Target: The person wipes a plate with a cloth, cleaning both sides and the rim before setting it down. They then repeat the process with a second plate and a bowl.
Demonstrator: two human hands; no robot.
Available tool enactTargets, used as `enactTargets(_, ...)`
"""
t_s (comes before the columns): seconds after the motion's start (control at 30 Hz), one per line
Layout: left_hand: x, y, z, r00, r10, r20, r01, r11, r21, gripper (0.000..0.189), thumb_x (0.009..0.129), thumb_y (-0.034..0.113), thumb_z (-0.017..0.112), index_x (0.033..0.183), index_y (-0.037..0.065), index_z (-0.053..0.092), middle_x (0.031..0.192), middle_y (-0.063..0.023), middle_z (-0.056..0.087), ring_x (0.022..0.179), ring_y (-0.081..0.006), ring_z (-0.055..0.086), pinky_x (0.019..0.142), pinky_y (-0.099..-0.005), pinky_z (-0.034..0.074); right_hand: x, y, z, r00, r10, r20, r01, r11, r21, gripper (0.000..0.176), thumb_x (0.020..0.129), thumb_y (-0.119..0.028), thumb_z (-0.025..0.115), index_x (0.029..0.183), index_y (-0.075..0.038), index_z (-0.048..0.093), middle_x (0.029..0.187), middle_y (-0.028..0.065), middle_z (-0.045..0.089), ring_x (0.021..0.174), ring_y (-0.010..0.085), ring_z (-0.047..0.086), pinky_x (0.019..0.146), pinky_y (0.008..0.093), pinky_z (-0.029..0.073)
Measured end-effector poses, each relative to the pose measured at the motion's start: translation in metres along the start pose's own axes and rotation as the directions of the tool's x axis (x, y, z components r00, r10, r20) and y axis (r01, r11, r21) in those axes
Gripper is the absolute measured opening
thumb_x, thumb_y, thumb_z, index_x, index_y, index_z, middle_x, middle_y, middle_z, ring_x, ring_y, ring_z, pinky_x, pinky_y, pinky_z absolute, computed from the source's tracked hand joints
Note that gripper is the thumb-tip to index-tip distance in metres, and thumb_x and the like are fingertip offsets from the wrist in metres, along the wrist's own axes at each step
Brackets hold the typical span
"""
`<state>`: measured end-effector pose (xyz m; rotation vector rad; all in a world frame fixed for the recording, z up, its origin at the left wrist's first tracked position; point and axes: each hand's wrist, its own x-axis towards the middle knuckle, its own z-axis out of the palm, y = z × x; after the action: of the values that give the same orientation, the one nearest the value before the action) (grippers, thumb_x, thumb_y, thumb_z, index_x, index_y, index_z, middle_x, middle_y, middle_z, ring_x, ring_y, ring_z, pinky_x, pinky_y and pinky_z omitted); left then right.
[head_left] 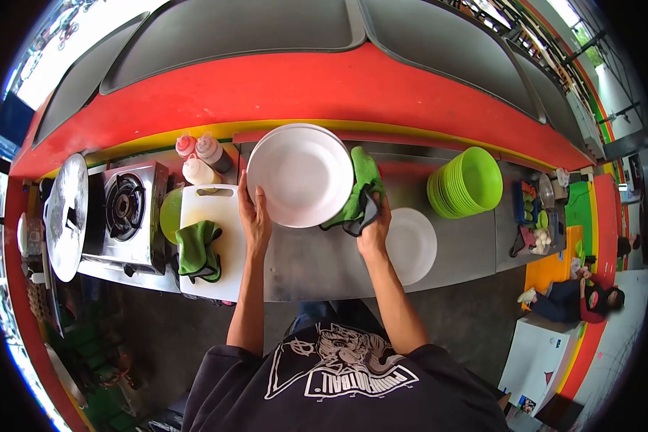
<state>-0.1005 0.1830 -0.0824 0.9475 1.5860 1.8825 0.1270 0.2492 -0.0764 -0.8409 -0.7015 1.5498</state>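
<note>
Between my two hands is a round white plate [300, 175], held over the steel counter, with a second white rim showing behind its top edge. My left hand [254, 216] grips the plate's left side, thumb on its face. A green cloth with dark edging [366, 183] lies against the plate's right side, bunched in my right hand [375, 229]. Another white plate [410, 246] rests on the counter, just right of my right hand. Left of my left hand, a second green cloth [199, 248] lies on a white cutting board [227, 248].
Green bowls [480, 180] are stacked at the right. Three squeeze bottles [200, 171] stand behind the cutting board. A gas stove [126, 209] and a large metal lid [66, 216] are at the left. Baskets [536, 209] sit far right; a person [579, 299] is beyond.
</note>
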Motion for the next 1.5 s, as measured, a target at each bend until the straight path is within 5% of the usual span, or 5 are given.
enactTargets(0.33, -0.043, 0.048, 0.021, 0.863, 0.437, -0.251, -0.302, 0.847, 0.437, 0.029, 0.101, 0.010, 0.054, 0.127, -0.004, 0.056, 0.125, -0.0180, 0.063, 0.121, -0.0257, 0.057, 0.105, -0.0370, 0.042, -0.037, -0.062, -0.102, 0.962, 0.125, 0.242, -0.230, 0.848, 0.477, 0.047, 0.103, -0.045, 0.046, 0.134, -0.011, 0.056, 0.134, 0.0033, 0.061, 0.123, 0.0221, 0.056, 0.106, 0.0423, 0.044)
enactTargets(0.47, -0.101, 0.059, 0.057, 0.995, 0.081, -0.053, -0.081, 0.997, 0.001, 0.013, 0.102, 0.007, 0.053, 0.109, 0.000, 0.061, 0.088, -0.0095, 0.069, 0.081, -0.0150, 0.065, 0.069, -0.0271, 0.050, -0.055, -0.090, -0.145, 0.996, 0.050, -0.071, -0.030, 0.966, 0.255, 0.038, 0.105, -0.033, 0.046, 0.133, -0.009, 0.054, 0.128, 0.0046, 0.061, 0.116, 0.0213, 0.060, 0.100, 0.0389, 0.050)
enactTargets(0.63, -0.151, 0.018, 0.119, 0.899, -0.333, 0.284, 0.397, 0.894, -0.209, 0.032, 0.106, 0.026, 0.050, 0.122, 0.000, 0.059, 0.106, -0.0112, 0.069, 0.098, -0.0169, 0.066, 0.079, -0.0299, 0.051, -0.047, -0.102, -0.207, 0.971, -0.147, -0.189, 0.118, 0.980, -0.157, 0.043, 0.108, -0.038, 0.040, 0.134, -0.005, 0.052, 0.122, 0.0051, 0.060, 0.111, 0.0172, 0.059, 0.096, 0.0331, 0.048)
enactTargets(0.77, -0.178, -0.032, 0.156, 0.892, -0.345, 0.291, 0.357, 0.934, 0.014, 0.058, 0.108, 0.043, 0.039, 0.144, -0.001, 0.045, 0.140, -0.0158, 0.055, 0.134, -0.0254, 0.046, 0.113, -0.0370, 0.033, -0.034, -0.102, -0.265, 0.956, -0.252, -0.151, 0.157, 0.873, -0.461, 0.049, 0.108, -0.043, 0.038, 0.135, -0.003, 0.049, 0.126, 0.0066, 0.056, 0.114, 0.0163, 0.055, 0.098, 0.0320, 0.044)
enactTargets(1.5, -0.270, -0.052, 0.231, 0.902, -0.400, -0.164, 0.397, 0.917, -0.052, 0.055, 0.106, 0.036, 0.047, 0.151, 0.005, 0.040, 0.154, -0.0149, 0.042, 0.143, -0.0253, 0.036, 0.117, -0.0347, 0.028, -0.005, -0.117, -0.320, 0.919, 0.186, 0.349, 0.092, 0.758, -0.646, 0.039, 0.110, -0.036, 0.034, 0.114, -0.001, 0.050, 0.097, 0.0082, 0.052, 0.090, 0.0161, 0.050, 0.083, 0.0300, 0.042)
